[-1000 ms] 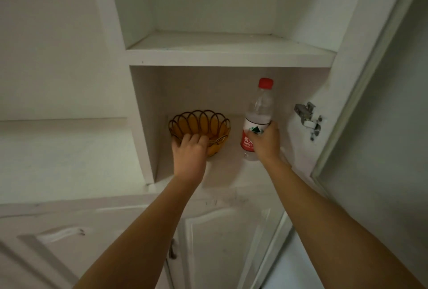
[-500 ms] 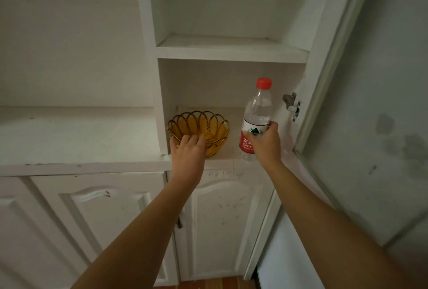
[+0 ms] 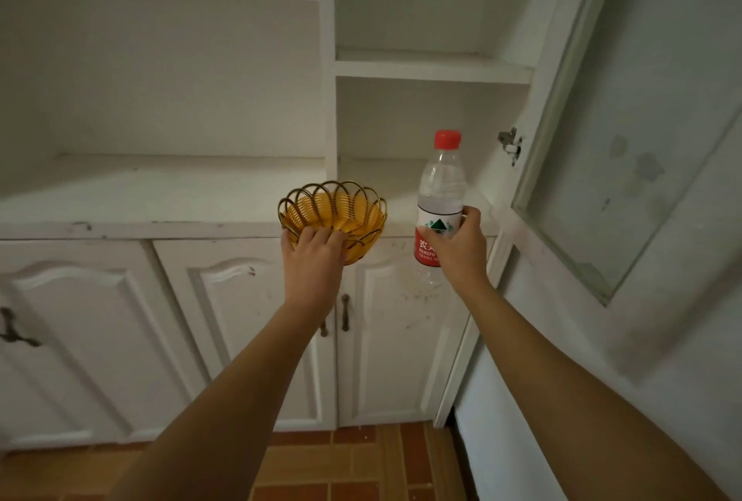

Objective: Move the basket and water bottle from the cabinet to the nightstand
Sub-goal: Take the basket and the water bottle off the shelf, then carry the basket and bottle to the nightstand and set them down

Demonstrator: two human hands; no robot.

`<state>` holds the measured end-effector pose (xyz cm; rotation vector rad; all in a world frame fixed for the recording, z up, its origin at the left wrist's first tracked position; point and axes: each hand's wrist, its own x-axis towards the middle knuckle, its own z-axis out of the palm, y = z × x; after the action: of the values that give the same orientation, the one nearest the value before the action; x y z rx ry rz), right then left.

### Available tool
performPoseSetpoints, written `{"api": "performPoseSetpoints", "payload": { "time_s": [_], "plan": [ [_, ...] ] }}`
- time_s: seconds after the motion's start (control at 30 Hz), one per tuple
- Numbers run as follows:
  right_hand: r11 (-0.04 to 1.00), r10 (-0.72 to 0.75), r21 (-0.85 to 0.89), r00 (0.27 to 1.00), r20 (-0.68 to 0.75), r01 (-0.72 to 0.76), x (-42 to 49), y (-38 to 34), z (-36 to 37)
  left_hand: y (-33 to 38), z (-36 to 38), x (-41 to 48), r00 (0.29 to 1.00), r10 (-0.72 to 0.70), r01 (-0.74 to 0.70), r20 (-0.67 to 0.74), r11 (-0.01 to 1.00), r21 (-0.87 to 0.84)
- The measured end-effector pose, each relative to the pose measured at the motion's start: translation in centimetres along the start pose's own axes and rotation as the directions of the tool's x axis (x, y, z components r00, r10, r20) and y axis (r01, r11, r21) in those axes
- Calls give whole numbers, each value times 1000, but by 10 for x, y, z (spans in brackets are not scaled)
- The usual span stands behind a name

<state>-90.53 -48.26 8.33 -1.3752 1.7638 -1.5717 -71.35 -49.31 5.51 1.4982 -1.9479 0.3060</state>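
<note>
A small orange basket [image 3: 341, 211] with a looped wire rim hangs in the air in front of the white cabinet [image 3: 401, 179]. My left hand [image 3: 311, 259] grips its near rim, fingers curled over the edge. To its right stands upright a clear water bottle [image 3: 441, 187] with a red cap and a red-and-white label. My right hand [image 3: 459, 245] is wrapped around its lower half. Both things are out of the cabinet's lower compartment, level with the counter edge. The nightstand is not in view.
An open cabinet door [image 3: 626, 139] with a glass pane juts out on the right, its hinge [image 3: 510, 143] beside the bottle. A white counter ledge [image 3: 140, 195] runs left, with lower doors and handles [image 3: 344, 312] beneath. Brown floor tiles [image 3: 361, 464] lie below.
Both hands have drawn back from the cabinet compartment, carrying the basket and the bottle out past the shelf edge. The view has pulled away and tilted down, showing the lower doors and floor.
</note>
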Motion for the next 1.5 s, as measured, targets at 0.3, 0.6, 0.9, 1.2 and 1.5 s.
{"api": "performPoseSetpoints", "payload": {
  "time_s": [0.3,0.6,0.9,1.2,1.5],
  "plan": [
    [998,-31,65,982,188,19,-71,-38,58,-67,-58,-59,984,-144,160,-101,972,170],
    [984,-138,166,884,446,70,-112,-66,141,-134,-120,-117,925,-319,372,-206,872,319],
    [948,-280,307,668,690,80,-178,-107,221,-176,-193,-202,780,-523,626,-345,645,439],
    [902,-414,429,354,839,38,-282,-146,263,-170,-272,-297,579,-619,804,-531,325,499],
    [869,-493,495,54,868,-21,-407,-176,260,-132,-340,-404,359,-661,884,-659,14,467]
  ]
}}
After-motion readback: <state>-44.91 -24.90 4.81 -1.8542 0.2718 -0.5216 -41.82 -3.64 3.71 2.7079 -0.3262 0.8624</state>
